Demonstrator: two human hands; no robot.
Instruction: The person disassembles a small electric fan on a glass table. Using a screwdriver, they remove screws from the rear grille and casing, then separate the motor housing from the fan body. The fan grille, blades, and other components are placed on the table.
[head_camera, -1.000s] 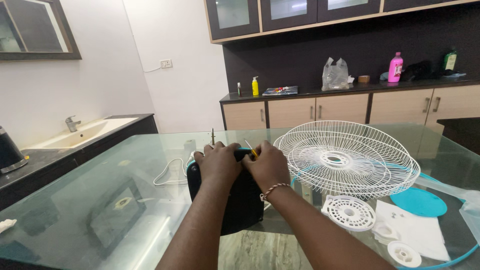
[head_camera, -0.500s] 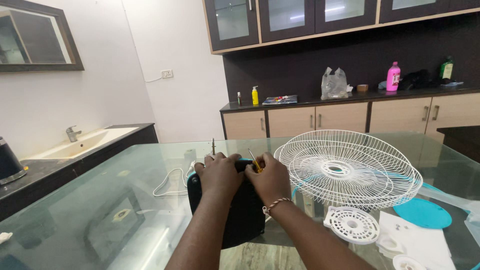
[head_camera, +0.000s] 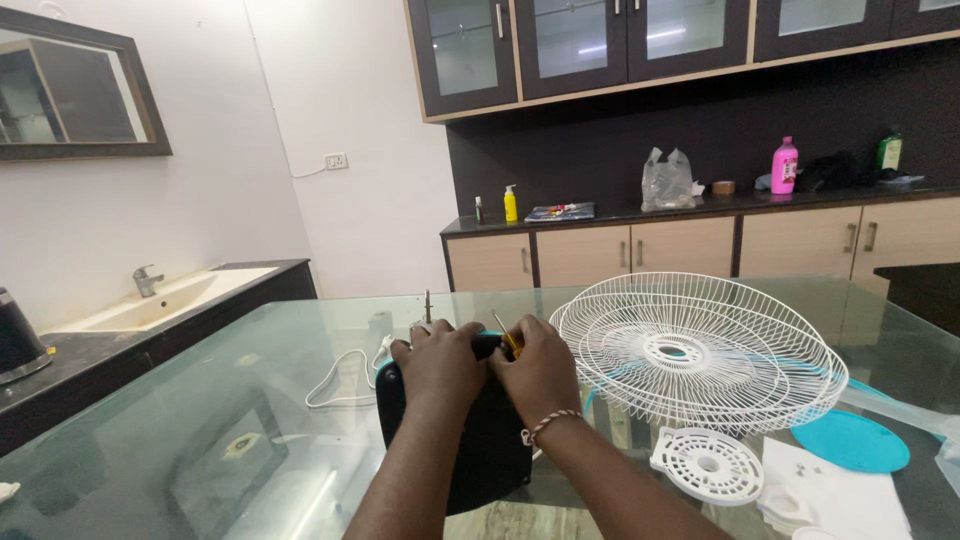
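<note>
While the glass counter takes up most of the view, the white fan grilles sit stacked on its right side, next to a round teal disc and a small white vented cap. Near the front edge stands the black fan body, upright-ish, with both hands on top. Left hand has its fingers wrapped over the upper edge; right hand is pinching a yellow screwdriver. White cord trails off left.
</note>
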